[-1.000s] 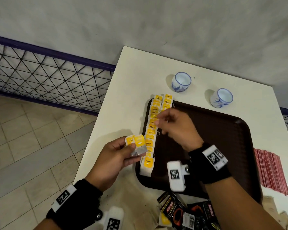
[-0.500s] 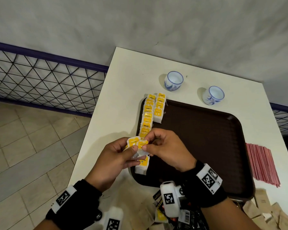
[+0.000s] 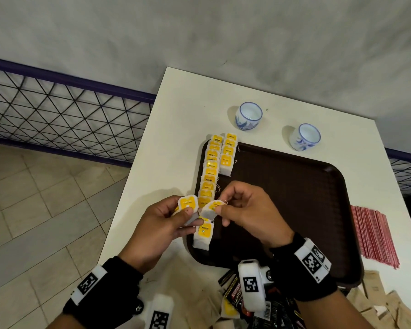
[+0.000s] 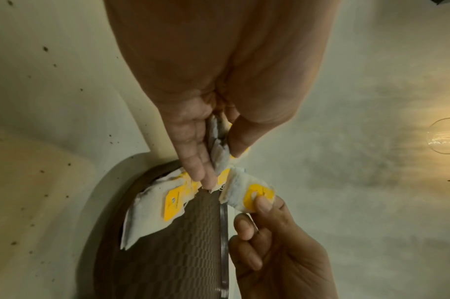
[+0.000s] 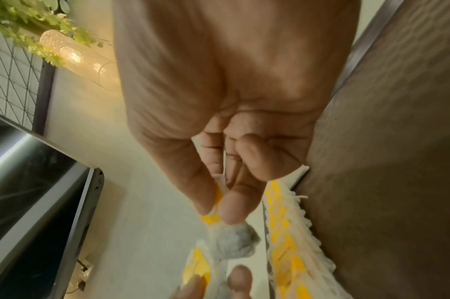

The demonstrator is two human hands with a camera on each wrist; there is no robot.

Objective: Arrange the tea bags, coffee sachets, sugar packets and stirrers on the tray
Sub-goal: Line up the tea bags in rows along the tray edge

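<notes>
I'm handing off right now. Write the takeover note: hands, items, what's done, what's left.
Left hand: holds a small stack of tea bags.
Right hand: pinches one tea bag beside that stack.
Done: long row and a short second row of tea bags at the tray's left edge.
Left: held tea bags, coffee sachets, sugar packets, stirrers, all off the tray.

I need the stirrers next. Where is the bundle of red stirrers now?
In the head view, the red stirrers lie on the white table, just off the right edge of the brown tray, above the brown paper packets.
</notes>
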